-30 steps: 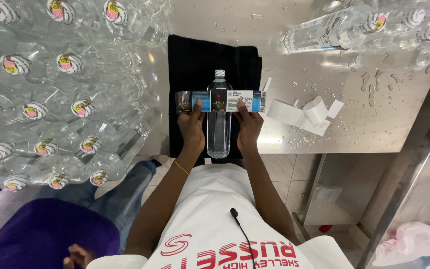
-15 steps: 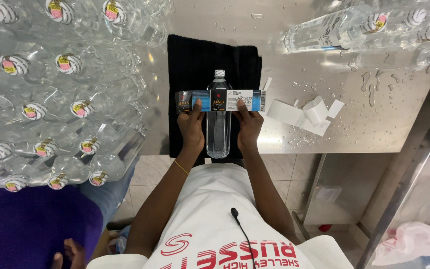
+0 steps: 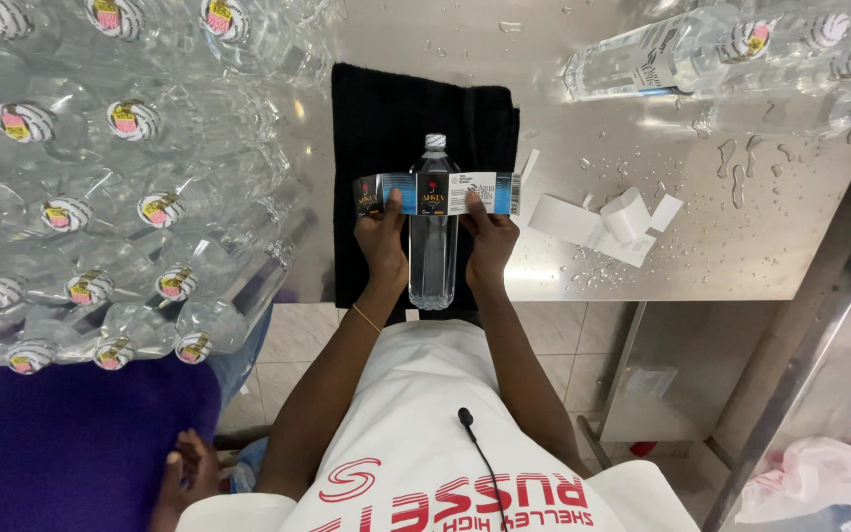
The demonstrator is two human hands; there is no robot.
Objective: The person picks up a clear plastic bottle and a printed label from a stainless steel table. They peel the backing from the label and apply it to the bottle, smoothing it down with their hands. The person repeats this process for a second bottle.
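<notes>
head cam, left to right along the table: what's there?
Pile of clear bottles → black cloth → left hand → bottle lying on the cloth → right hand → white backing strips → bottles lying at the far right.

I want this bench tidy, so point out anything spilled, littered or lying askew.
Water drops are scattered over the steel table on its right part. Torn white backing strips lie crumpled beside the black towel. Several bottles lie on their sides at the far right. The label held by both hands sits level across the bottle.
</notes>
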